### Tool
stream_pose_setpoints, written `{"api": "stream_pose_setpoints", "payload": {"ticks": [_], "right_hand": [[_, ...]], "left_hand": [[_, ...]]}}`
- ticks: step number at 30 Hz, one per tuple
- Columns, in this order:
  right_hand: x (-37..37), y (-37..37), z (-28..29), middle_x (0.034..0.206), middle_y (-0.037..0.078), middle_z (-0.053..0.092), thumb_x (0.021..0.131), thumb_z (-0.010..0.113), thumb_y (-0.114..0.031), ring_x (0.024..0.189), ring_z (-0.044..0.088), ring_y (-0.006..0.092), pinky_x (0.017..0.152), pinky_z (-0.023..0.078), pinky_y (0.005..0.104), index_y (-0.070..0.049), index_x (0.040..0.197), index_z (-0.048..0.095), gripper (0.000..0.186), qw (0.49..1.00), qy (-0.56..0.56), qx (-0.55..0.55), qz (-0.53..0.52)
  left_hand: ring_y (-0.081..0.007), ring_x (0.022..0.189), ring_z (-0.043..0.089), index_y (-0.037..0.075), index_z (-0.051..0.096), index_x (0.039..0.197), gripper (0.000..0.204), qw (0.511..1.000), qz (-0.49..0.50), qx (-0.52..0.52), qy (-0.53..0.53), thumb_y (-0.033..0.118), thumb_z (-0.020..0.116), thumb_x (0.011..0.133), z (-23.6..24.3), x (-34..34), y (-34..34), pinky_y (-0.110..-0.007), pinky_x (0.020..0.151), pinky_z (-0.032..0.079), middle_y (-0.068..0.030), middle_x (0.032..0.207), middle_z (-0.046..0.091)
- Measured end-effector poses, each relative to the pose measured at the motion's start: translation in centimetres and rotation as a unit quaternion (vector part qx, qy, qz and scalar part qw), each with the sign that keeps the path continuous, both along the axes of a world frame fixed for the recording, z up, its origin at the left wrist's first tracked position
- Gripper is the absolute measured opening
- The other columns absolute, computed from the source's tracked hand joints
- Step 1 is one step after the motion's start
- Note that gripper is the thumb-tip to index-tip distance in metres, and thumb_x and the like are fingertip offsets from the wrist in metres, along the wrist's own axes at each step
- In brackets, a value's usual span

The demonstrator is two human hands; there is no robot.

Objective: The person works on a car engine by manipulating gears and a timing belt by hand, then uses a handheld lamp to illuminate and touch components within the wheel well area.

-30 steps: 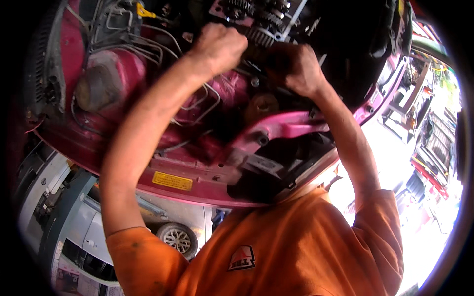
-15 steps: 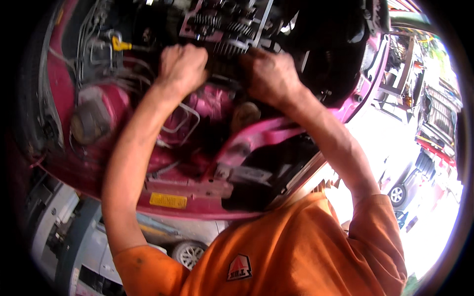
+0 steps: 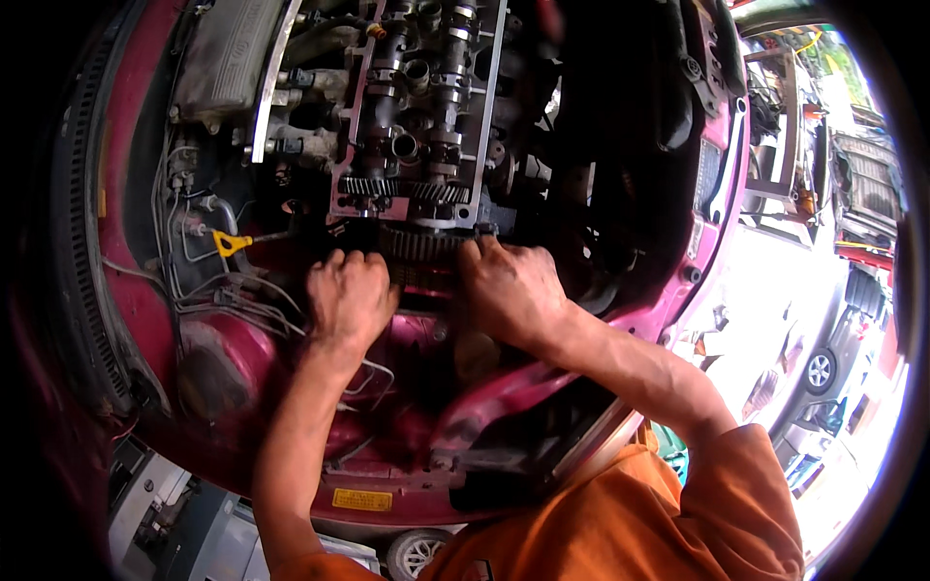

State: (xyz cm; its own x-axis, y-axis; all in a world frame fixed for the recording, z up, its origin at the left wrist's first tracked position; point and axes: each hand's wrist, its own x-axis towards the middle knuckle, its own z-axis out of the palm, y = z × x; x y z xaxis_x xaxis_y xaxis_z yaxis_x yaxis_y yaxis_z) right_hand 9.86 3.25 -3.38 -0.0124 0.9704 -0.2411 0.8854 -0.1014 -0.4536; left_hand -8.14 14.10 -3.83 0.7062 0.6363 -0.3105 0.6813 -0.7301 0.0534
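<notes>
My left hand [image 3: 351,302] is curled closed, knuckles up, at the near left of a toothed cam pulley [image 3: 423,245] on the end of an open engine. To the near right of that pulley, my right hand [image 3: 515,290] is closed with its fingertips by the pulley's edge. Whatever the fingers of either hand grip is hidden in shadow beneath them. Beyond the pulley, the bare cylinder head [image 3: 407,145] shows two camshafts with lobes, and meshing helical gears [image 3: 441,192] at the near end.
A yellow dipstick handle [image 3: 230,243] stands left of the engine, near metal pipes and hoses. Magenta bodywork [image 3: 504,392] surrounds the bay. A ribbed grey intake cover [image 3: 228,63] lies at the far left. Parked cars and a metal rack [image 3: 783,145] are outside to the right.
The view has shifted, so the engine sits lower in the picture and more of the cylinder head shows. Both hands remain beside the pulley, closed.
</notes>
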Motion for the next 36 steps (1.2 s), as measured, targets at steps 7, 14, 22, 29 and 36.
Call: {"api": "stream_pose_setpoints", "payload": {"ticks": [7,14,22,29,36], "right_hand": [[1.6,0.0,-0.8,0.081,0.016,0.062,0.074,0.061,-0.011,0.067,0.066,0.0346,0.056,0.053,0.043,-0.001,0.09,0.052,0.021,0.997,0.068,0.023,0.007],[1.9,-0.2,-1.1,0.076,0.015,0.062,0.073,0.07,-0.019,0.068,0.065,0.0347,0.059,0.053,0.0442,-0.003,0.089,0.052,0.029,0.996,0.088,-0.005,-0.014],[2.2,0.1,-0.4,0.071,0.009,0.063,0.066,0.085,-0.022,0.059,0.064,0.0278,0.053,0.052,0.036,-0.006,0.086,0.06,0.035,0.992,0.108,0.054,-0.02],[2.0,0.3,-0.4,0.067,0.008,0.058,0.075,0.077,-0.024,0.058,0.062,0.0274,0.05,0.049,0.0381,-0.008,0.083,0.056,0.028,0.993,0.097,0.069,0.008],[2.1,0.2,-1.0,0.066,0.007,0.056,0.07,0.07,-0.017,0.057,0.06,0.0256,0.049,0.048,0.0382,-0.007,0.081,0.052,0.023,0.989,0.057,0.124,0.057]], "left_hand": [[-0.028,0.078,0.063,0.006,0.062,0.072,0.029,1.0,-0.002,-0.006,-0.029,0.023,0.083,0.06,0.2,0.0,-0.2,-0.042,0.068,0.051,-0.0089,0.076,0.064],[-0.0263,0.078,0.062,0.007,0.063,0.073,0.031,0.999,-0.015,-0.006,-0.028,0.026,0.084,0.06,-0.9,-0.3,-0.4,-0.041,0.068,0.05,-0.0072,0.075,0.063],[-0.0233,0.073,0.061,0.008,0.063,0.069,0.032,0.999,-0.026,0.006,-0.044,0.029,0.085,0.059,-0.9,-0.4,-0.5,-0.039,0.064,0.048,-0.0059,0.071,0.061],[-0.0239,0.072,0.062,0.008,0.063,0.07,0.031,0.998,-0.014,0.01,-0.058,0.028,0.084,0.06,-1.1,-0.8,-0.1,-0.038,0.064,0.049,-0.006,0.071,0.062],[-0.0241,0.072,0.062,0.009,0.062,0.069,0.026,0.999,-0.009,0.016,-0.045,0.025,0.082,0.061,-1.0,-0.8,-0.2,-0.039,0.064,0.048,-0.0061,0.071,0.063]]}}
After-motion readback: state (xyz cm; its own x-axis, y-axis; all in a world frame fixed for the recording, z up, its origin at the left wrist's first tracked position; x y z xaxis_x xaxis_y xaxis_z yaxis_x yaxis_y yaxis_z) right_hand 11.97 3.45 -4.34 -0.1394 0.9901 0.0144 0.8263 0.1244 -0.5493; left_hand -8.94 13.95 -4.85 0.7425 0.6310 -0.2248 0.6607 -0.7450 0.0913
